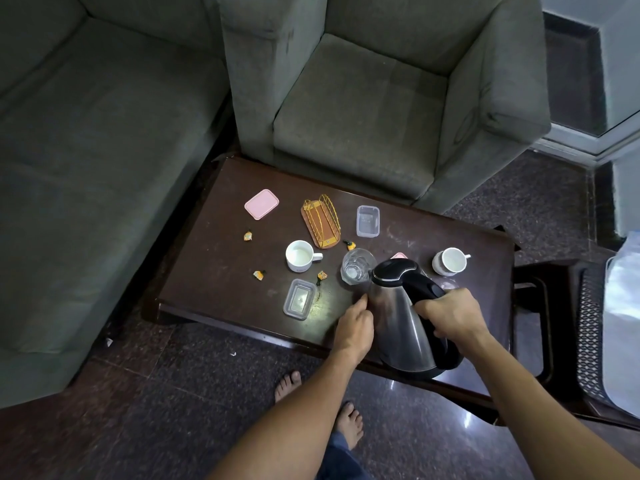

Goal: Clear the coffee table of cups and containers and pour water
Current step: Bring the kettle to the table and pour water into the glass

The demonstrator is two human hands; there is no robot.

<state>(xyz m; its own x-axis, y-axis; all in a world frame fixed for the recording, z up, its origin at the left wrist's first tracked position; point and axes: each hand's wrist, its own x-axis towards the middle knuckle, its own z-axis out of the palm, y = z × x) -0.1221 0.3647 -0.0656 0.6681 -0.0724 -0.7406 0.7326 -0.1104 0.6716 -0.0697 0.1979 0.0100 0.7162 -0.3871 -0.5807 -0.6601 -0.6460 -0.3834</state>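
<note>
Two grey sofas [104, 133] edge a dark, scuffed surface [214, 271] on a speckled stone floor [173, 393] — right hand [450, 317] grips the kettle [398, 323] handle, left hand [355, 327] pressed to its side.

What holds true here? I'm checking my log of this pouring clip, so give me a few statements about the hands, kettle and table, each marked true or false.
1. The right hand holds the kettle by its black grip. True.
2. The kettle stands upright. False: it is tilted, spout toward the glass.
3. Two white cups stand on the coffee table. True.
4. The pink lid covers a container. False: it lies alone on the table; both clear containers are open.
5. The left hand holds the glass. False: it touches the kettle's steel side.
</note>
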